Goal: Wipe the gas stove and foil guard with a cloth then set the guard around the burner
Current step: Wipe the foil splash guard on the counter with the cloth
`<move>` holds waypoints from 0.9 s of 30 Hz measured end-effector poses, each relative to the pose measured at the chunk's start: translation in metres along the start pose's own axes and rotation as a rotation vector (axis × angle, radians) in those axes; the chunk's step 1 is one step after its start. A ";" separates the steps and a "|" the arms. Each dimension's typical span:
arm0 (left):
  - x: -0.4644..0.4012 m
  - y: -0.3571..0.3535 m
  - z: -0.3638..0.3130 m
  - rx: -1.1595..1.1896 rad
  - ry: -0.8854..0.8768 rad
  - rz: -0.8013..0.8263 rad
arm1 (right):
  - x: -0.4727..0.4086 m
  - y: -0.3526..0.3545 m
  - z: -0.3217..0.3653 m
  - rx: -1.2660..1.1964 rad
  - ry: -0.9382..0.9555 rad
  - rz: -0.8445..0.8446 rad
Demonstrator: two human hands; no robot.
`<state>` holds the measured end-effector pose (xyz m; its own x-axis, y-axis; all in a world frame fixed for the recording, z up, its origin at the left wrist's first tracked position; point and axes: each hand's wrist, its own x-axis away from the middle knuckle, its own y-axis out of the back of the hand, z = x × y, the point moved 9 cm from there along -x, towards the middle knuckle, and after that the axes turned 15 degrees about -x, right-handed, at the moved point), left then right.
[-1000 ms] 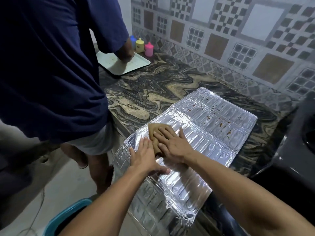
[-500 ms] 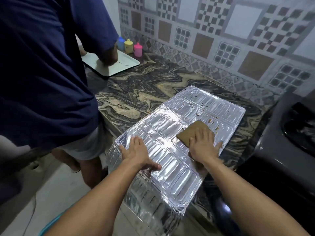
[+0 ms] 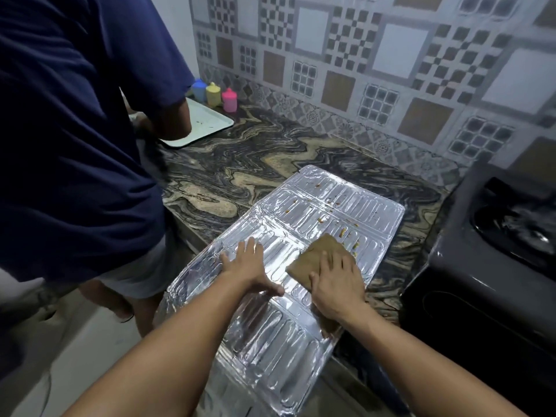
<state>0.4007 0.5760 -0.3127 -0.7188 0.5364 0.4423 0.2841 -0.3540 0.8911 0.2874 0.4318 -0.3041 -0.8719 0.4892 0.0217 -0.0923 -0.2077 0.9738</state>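
Note:
A silver ribbed foil guard lies flat on the marbled counter, its near end hanging over the counter's front edge. Brown grease specks dot its far right part. My left hand presses flat on the guard's left-middle, fingers spread. My right hand presses a folded brown cloth against the guard's right side; the cloth sticks out beyond my fingers toward the specks. The black gas stove stands at the right, its burner partly in view.
Another person in a dark blue shirt stands close on the left at the counter. A white tray and three small coloured bottles sit at the back left. The marbled counter meets a patterned tile wall behind.
My right hand slid the cloth from the guard's left-middle across to its right side. My left hand stayed pressed on the guard. The view shifted slightly.

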 end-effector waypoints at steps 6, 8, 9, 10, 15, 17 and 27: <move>-0.005 -0.005 0.001 0.058 -0.001 0.001 | -0.036 0.004 -0.060 -0.082 -0.301 0.027; -0.007 -0.005 -0.001 0.051 0.004 0.013 | -0.044 0.006 -0.071 -0.125 -0.334 0.039; -0.008 -0.002 -0.001 0.039 0.011 0.021 | -0.044 0.005 -0.071 -0.131 -0.335 0.049; -0.010 0.003 -0.001 0.029 0.025 0.017 | -0.042 0.003 -0.067 -0.133 -0.328 0.063; -0.024 0.023 0.003 0.121 0.115 -0.091 | -0.017 -0.003 -0.026 -0.097 -0.188 0.135; -0.033 0.018 0.000 0.133 0.083 -0.072 | -0.013 -0.004 -0.015 -0.064 -0.138 0.163; -0.044 0.010 -0.001 0.124 0.042 0.046 | -0.064 -0.003 -0.054 -0.249 -0.254 0.094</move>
<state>0.4349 0.5479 -0.3235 -0.7281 0.4884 0.4810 0.3922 -0.2786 0.8767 0.3178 0.3549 -0.3212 -0.7378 0.6464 0.1945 -0.1587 -0.4462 0.8808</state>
